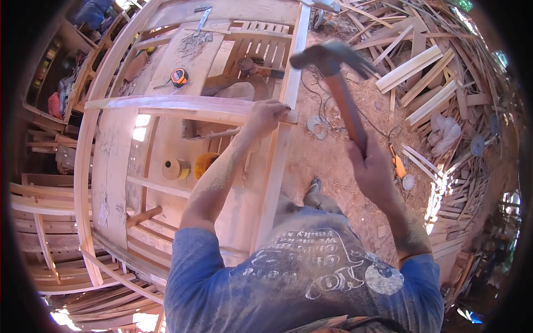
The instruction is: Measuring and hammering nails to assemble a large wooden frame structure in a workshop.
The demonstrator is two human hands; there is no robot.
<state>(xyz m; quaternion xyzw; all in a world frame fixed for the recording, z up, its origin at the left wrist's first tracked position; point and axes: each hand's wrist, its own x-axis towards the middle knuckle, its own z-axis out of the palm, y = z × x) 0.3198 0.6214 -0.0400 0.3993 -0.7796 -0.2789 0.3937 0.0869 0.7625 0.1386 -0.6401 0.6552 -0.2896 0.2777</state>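
Observation:
My right hand (371,166) grips the wooden handle of a claw hammer (345,102), raised over the floor to the right of a large wooden frame. The hammer's head is up and apart from the wood. My left hand (265,117) rests at the right end of the frame's crossbar (177,103), where it meets the long side rail (272,183). Its fingers are pinched together at that corner. Something small and dark shows at the fingertips, too small to name.
Inside the frame, on the boards, lie an orange and black tape measure (179,77), a pile of nails (194,43), a metal square (204,19) and a yellowish roll (176,168). An orange corded power tool (397,162) and heaped wood scraps (416,72) are on the right.

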